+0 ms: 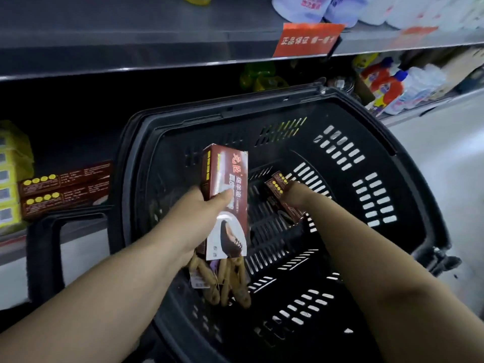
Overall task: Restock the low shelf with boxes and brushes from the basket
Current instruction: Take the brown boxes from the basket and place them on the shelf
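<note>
Screening the right hand point(301, 197), a small box point(279, 187) hides its grip.

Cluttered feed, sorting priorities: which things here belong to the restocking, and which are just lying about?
Job: left hand holding brown box; right hand at second box; brushes; basket; shelved boxes on low shelf.
Lying about: yellow boxes; red sign; detergent bottles.

- I see low shelf point(86, 231) at left, w/ two brown boxes point(65, 191) stacked flat on it.
- Yellow boxes point(10, 176) stacked just beside, far left.
</note>
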